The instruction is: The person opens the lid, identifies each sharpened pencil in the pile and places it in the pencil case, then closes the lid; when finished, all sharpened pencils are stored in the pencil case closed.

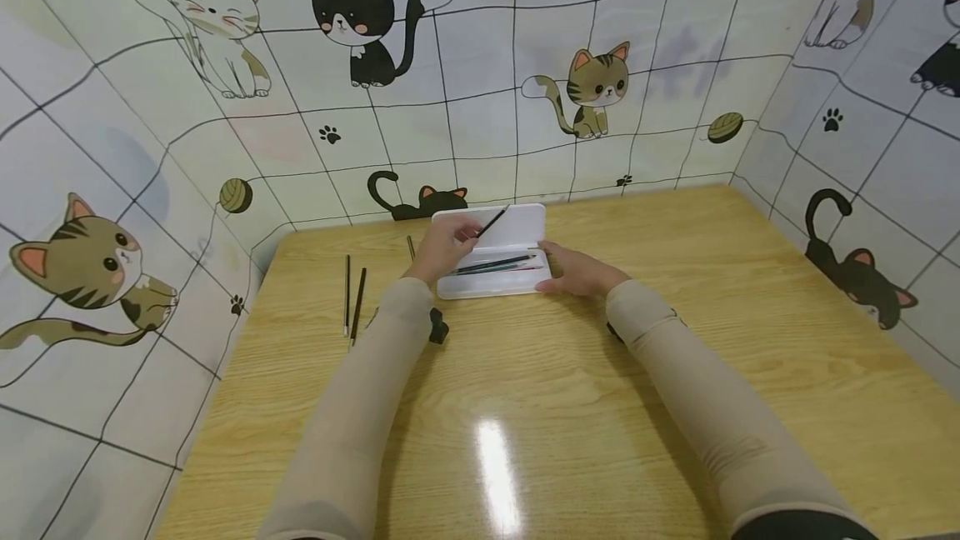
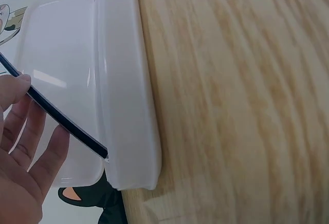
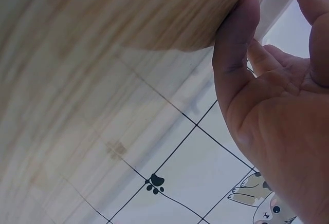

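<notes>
I could read no brand, label or writing on the white case (image 1: 498, 261) or on the pencils; only cat drawings covered the wall (image 1: 600, 90). My left wrist view cut off most of the black pencil (image 1: 491, 223), and my right wrist view showed mostly palm and blurred table (image 1: 570, 407), hiding the case almost entirely. My left hand (image 1: 446, 244) pinched the black pencil between thumb and fingers, above the open case's lid. My right hand (image 1: 577, 272) lay with relaxed, nearly straight fingers against the case's right end. The case sat at the table's far middle, pencils (image 1: 495, 265) lying inside it; two loose pencils (image 1: 352, 298) lay well left.
</notes>
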### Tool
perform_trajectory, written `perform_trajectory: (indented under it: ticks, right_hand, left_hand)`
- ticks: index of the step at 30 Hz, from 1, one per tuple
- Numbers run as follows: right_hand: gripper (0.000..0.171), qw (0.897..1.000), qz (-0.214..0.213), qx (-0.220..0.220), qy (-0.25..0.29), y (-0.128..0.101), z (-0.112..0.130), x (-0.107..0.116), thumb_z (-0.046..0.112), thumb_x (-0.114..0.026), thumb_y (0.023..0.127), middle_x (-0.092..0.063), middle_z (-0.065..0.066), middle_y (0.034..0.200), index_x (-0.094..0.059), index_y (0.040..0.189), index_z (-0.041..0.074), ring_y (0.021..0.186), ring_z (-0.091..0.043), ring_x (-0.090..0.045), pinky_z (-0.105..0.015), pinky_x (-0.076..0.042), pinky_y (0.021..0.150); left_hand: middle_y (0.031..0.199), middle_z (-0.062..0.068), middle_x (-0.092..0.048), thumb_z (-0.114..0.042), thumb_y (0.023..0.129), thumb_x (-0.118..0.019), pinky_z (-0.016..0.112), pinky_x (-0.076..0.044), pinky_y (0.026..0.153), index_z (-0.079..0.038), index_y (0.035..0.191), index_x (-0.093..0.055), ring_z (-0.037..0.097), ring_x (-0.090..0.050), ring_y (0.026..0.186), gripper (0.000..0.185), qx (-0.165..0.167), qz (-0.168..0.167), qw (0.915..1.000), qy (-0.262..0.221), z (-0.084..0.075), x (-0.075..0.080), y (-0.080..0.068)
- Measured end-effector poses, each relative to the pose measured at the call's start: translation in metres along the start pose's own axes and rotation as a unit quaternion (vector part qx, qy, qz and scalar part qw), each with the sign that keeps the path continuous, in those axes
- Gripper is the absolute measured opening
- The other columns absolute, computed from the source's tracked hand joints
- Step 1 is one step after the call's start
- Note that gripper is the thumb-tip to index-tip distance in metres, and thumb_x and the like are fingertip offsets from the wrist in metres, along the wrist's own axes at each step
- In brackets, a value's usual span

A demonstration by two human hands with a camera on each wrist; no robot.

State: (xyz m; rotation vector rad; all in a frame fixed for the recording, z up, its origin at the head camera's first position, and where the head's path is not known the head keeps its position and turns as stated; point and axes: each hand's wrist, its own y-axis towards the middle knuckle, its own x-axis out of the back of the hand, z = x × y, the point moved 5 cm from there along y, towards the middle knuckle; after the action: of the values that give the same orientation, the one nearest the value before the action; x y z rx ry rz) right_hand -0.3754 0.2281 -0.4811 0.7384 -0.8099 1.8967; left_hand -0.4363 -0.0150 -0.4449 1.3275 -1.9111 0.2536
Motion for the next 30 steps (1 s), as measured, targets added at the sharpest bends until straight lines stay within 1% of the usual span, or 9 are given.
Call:
perform_trajectory:
  ticks: [3, 7, 12, 17, 25, 30]
  right_hand:
    - [0.094, 1.0, 0.003, 0.0, 0.0, 0.0, 0.001, 0.0, 0.034, -0.07, 0.098, -0.017, -0.018, 0.167, -0.008, 0.164, 0.01, 0.153, -0.037, -0.015, -0.055, -0.016, 0.121]
    - [0.094, 1.0, 0.005, -0.001, 0.0, -0.001, 0.002, 0.001, 0.035, -0.07, 0.098, -0.017, -0.017, 0.167, -0.008, 0.164, 0.011, 0.153, -0.036, -0.015, -0.055, -0.017, 0.121]
    - [0.093, 1.0, 0.007, -0.002, 0.004, -0.001, 0.002, 0.001, 0.036, -0.069, 0.098, -0.017, -0.016, 0.167, -0.008, 0.164, 0.012, 0.154, -0.035, -0.014, -0.054, -0.017, 0.121]
    - [0.094, 1.0, 0.008, -0.004, 0.005, -0.002, 0.004, 0.001, 0.035, -0.069, 0.098, -0.016, -0.017, 0.168, -0.007, 0.164, 0.012, 0.154, -0.035, -0.014, -0.054, -0.016, 0.121]
    - [0.093, 1.0, 0.004, 0.001, -0.003, -0.002, 0.004, 0.002, 0.033, -0.069, 0.098, -0.015, -0.019, 0.167, -0.007, 0.164, 0.009, 0.153, -0.037, -0.014, -0.055, -0.017, 0.121]
    - [0.094, 1.0, 0.005, 0.005, 0.0, -0.001, 0.004, 0.001, 0.033, -0.07, 0.097, -0.018, -0.018, 0.167, -0.008, 0.164, 0.009, 0.153, -0.036, -0.015, -0.055, -0.017, 0.121]
  left_hand:
    - [0.108, 0.005, -0.071, -0.01, 0.098, -0.068, 0.037, -0.054, 0.085, -0.009, 0.118, -0.072, 0.021, -0.065, 0.098, 0.021, 0.008, 0.005, 0.9999, 0.005, 0.0, -0.002, 0.0]
    - [0.107, 0.004, -0.071, -0.012, 0.098, -0.068, 0.037, -0.054, 0.085, -0.01, 0.118, -0.073, 0.02, -0.065, 0.097, 0.02, 0.009, 0.007, 0.9997, 0.02, 0.002, -0.004, 0.001]
    - [0.11, 0.002, -0.071, -0.014, 0.098, -0.069, 0.034, -0.053, 0.085, -0.012, 0.117, -0.074, 0.017, -0.065, 0.097, 0.02, 0.015, 0.014, 0.9987, 0.047, 0.004, -0.008, 0.003]
    - [0.111, 0.001, -0.071, -0.014, 0.098, -0.069, 0.033, -0.053, 0.085, -0.013, 0.117, -0.074, 0.016, -0.065, 0.097, 0.02, 0.024, 0.025, 0.9976, 0.06, 0.003, -0.011, 0.004]
    - [0.106, -0.002, -0.07, -0.016, 0.098, -0.069, 0.031, -0.052, 0.084, -0.016, 0.115, -0.075, 0.014, -0.064, 0.095, 0.018, 0.025, 0.045, 0.9948, 0.087, 0.007, -0.018, 0.007]
    - [0.104, -0.002, -0.07, -0.017, 0.098, -0.069, 0.033, -0.053, 0.083, -0.016, 0.115, -0.075, 0.014, -0.064, 0.094, 0.018, 0.033, 0.052, 0.994, 0.09, 0.007, -0.019, 0.007]
